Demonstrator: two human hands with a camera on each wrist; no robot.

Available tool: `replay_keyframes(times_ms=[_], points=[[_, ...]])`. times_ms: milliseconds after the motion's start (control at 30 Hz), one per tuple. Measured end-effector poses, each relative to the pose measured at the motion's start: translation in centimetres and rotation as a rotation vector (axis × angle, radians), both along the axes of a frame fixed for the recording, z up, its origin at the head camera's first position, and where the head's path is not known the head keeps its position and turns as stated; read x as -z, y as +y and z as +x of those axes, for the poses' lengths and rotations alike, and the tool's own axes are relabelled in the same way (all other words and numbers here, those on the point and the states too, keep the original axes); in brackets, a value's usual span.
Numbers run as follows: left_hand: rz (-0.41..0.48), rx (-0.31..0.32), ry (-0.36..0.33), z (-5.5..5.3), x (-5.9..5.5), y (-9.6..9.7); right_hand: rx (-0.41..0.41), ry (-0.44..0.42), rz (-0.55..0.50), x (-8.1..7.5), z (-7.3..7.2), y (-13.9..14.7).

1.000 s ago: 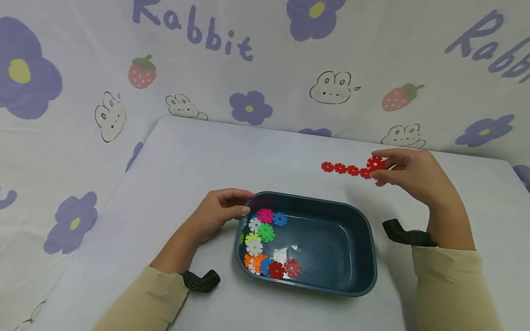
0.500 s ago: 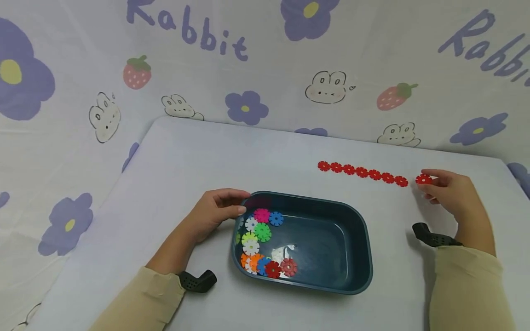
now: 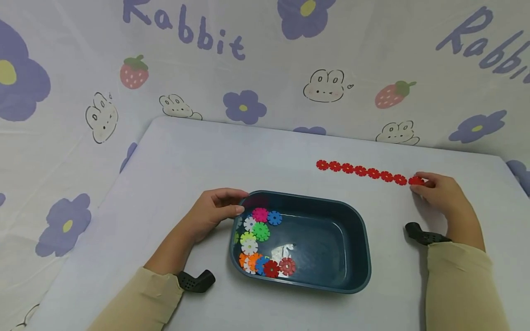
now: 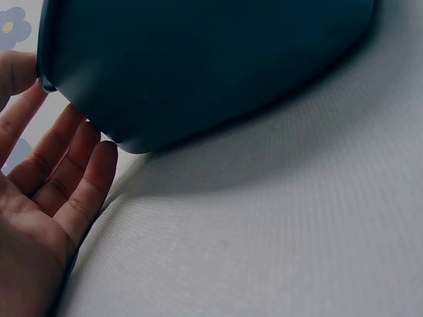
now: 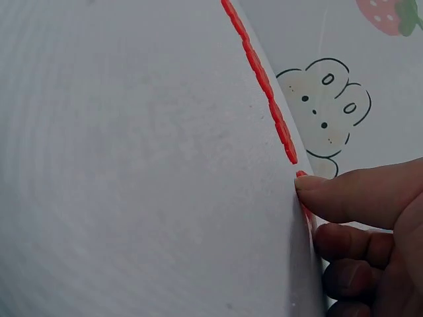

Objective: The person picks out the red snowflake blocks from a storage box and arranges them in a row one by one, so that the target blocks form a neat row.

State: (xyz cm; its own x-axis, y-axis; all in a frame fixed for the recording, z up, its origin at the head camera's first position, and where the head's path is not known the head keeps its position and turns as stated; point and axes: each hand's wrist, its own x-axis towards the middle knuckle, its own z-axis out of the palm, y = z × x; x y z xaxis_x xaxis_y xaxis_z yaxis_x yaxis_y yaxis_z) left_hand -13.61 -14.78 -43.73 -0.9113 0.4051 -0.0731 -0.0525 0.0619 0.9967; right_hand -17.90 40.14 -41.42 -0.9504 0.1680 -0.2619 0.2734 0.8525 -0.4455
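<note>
A row of several red notched plastic discs (image 3: 360,171) lies edge to edge across the back right of the white table. At its right end, my right hand (image 3: 443,193) pinches one more red disc (image 3: 415,181) between thumb and fingers, low over the tabletop; in the right wrist view a narrow gap separates this disc (image 5: 301,174) from the row. My left hand (image 3: 213,211) holds the dark blue-green plastic basin (image 3: 359,216) by its left rim. The left wrist view shows its thumb at the rim and fingertips (image 4: 106,152) against the basin's outer wall.
Inside the basin, toward its left side, lie loose notched discs, among them green (image 3: 261,231), pink (image 3: 260,214), blue (image 3: 274,218) and dark red (image 3: 271,269) ones. The white table (image 3: 215,151) ends at a patterned cloth backdrop (image 3: 273,59).
My right hand moved right along the row with a red disc, then came back slightly left and lowered it beside the row's right end. The left hand stays at the basin.
</note>
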Motion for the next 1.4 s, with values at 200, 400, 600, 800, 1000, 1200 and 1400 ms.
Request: replay_keyframes(times_ms=[200, 400, 600, 800, 1000, 1200, 1400], points=[[0.001, -0.004, -0.004, 0.1, 0.1, -0.1, 0.044, -0.012, 0.012, -0.1, 0.1, -0.3], [0.001, -0.006, -0.010, 0.2, 0.2, -0.2, 0.079, -0.012, -0.005, 0.1, 0.0, -0.3], [0.002, -0.014, -0.011, 0.3, 0.3, -0.4, 0.081, -0.033, -0.042, -0.2, 0.1, -0.6], [0.008, -0.011, -0.006, 0.4, 0.4, -0.5, 0.059, -0.044, -0.052, -0.3, 0.1, -0.7], [0.026, 0.002, -0.003, 0.3, 0.3, -0.5, 0.032, -0.032, -0.052, -0.5, 0.1, -0.5], [0.014, 0.007, -0.005, 0.2, 0.2, -0.4, 0.036, 0.040, -0.034, -1.7, 0.0, -1.5], [-0.005, 0.006, -0.004, -0.1, 0.1, -0.2, -0.032, 0.209, -0.034, -4.7, 0.2, -5.1]])
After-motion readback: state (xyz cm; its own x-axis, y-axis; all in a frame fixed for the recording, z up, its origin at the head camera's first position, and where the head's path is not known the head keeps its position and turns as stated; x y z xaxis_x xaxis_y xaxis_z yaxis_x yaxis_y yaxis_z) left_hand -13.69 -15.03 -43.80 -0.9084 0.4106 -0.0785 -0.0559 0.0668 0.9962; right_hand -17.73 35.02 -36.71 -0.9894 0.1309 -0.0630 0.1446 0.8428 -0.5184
